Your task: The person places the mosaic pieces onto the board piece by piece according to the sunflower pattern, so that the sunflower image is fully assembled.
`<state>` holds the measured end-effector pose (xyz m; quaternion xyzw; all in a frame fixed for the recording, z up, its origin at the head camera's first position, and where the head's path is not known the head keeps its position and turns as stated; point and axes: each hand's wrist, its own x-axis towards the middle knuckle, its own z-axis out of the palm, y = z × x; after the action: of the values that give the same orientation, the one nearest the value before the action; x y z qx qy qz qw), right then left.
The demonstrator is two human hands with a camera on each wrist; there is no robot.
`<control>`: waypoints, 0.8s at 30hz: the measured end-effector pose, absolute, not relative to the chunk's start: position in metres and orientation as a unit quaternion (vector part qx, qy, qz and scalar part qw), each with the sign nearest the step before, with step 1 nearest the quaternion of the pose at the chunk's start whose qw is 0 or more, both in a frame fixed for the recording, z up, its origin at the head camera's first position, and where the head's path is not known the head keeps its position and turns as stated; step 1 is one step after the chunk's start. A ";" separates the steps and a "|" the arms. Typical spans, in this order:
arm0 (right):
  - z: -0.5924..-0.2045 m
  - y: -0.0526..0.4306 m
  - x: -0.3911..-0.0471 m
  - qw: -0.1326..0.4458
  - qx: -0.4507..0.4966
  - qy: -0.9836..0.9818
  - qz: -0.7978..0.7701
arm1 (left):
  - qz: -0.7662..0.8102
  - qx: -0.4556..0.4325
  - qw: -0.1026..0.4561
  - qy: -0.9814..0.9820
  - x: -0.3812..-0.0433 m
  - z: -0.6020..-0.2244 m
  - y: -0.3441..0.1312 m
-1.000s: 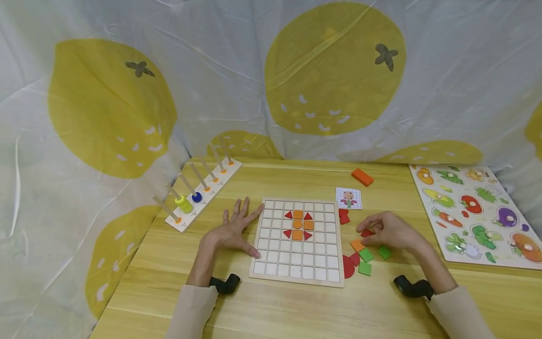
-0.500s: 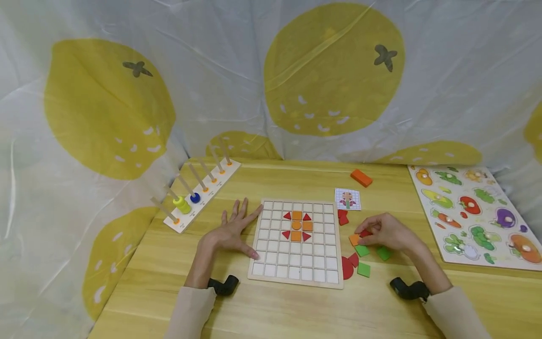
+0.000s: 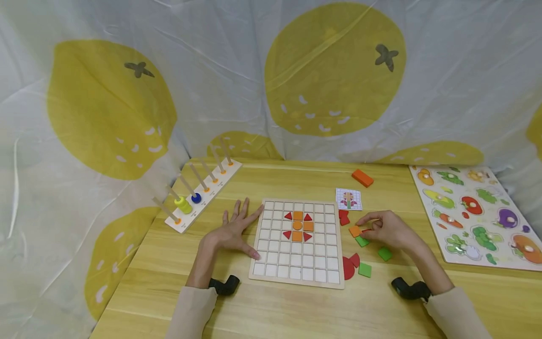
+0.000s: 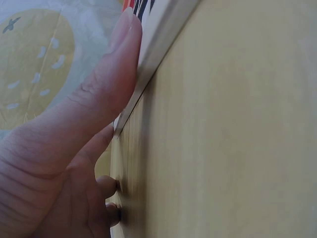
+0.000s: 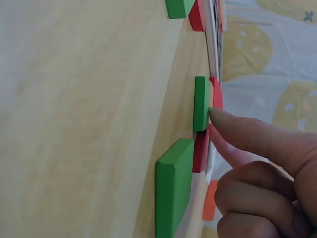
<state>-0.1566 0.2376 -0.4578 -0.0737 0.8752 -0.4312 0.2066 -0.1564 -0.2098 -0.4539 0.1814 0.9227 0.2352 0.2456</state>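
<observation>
A square wooden grid board (image 3: 279,272) lies in the middle of the table, with orange squares, an orange disc and several red triangles set near its top. Spread at the board's left side is my left hand (image 3: 230,230). Its thumb (image 4: 106,74) rests on the frame in the left wrist view. My right hand (image 3: 387,230) pinches an orange square tile (image 3: 354,231) between thumb and index finger, right of the board. Just below it sits a green tile (image 3: 362,241), and a red piece (image 3: 366,230) is partly hidden by the thumb. The other right fingers are curled in.
More green tiles (image 3: 385,254) and a red round piece (image 3: 348,268) lie right of the board. Behind them are a pattern card (image 3: 349,198) and an orange block (image 3: 362,178). A vegetable puzzle (image 3: 478,216) stands far right, a pegged counting rack (image 3: 203,195) left.
My right hand has shifted from the red piece to the orange tile, which has moved slightly away from me. The nearby green tile has slid up-left. The left hand stays in place.
</observation>
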 end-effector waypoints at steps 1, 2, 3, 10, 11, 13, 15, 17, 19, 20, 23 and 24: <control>-0.458 0.238 -0.157 0.207 -0.075 0.876 -0.430 | 0.235 0.181 0.246 0.923 -0.156 -0.454 -0.210; -0.458 0.239 -0.157 0.207 -0.076 0.876 -0.428 | 0.235 0.180 0.247 0.923 -0.157 -0.454 -0.210; -0.457 0.239 -0.157 0.207 -0.077 0.877 -0.427 | 0.234 0.179 0.248 0.923 -0.157 -0.454 -0.210; -0.457 0.238 -0.158 0.209 -0.086 0.875 -0.428 | 0.234 0.179 0.249 0.923 -0.158 -0.455 -0.210; -0.457 0.236 -0.159 0.210 -0.087 0.875 -0.427 | 0.233 0.180 0.248 0.923 -0.158 -0.455 -0.210; -0.457 0.233 -0.160 0.213 -0.091 0.874 -0.428 | 0.230 0.179 0.249 0.924 -0.157 -0.455 -0.210; -0.456 0.228 -0.161 0.217 -0.089 0.874 -0.425 | 0.233 0.179 0.248 0.923 -0.157 -0.454 -0.210; -0.455 0.223 -0.161 0.222 -0.077 0.876 -0.421 | 0.235 0.178 0.249 0.923 -0.157 -0.454 -0.210; -0.453 0.218 -0.160 0.225 -0.059 0.880 -0.414 | 0.237 0.179 0.247 0.922 -0.157 -0.454 -0.210; -0.452 0.216 -0.159 0.226 -0.047 0.883 -0.408 | 0.236 0.179 0.247 0.923 -0.157 -0.454 -0.210; -0.450 0.212 -0.155 0.222 -0.022 0.891 -0.396 | 0.234 0.182 0.244 0.923 -0.156 -0.454 -0.209; -0.450 0.211 -0.154 0.220 -0.023 0.891 -0.396 | 0.234 0.182 0.243 0.923 -0.157 -0.454 -0.209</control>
<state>-0.1535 0.2109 -0.4501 -0.0233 0.8912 -0.3959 0.2204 -0.1566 -0.2094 -0.4538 0.1822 0.9234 0.2343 0.2434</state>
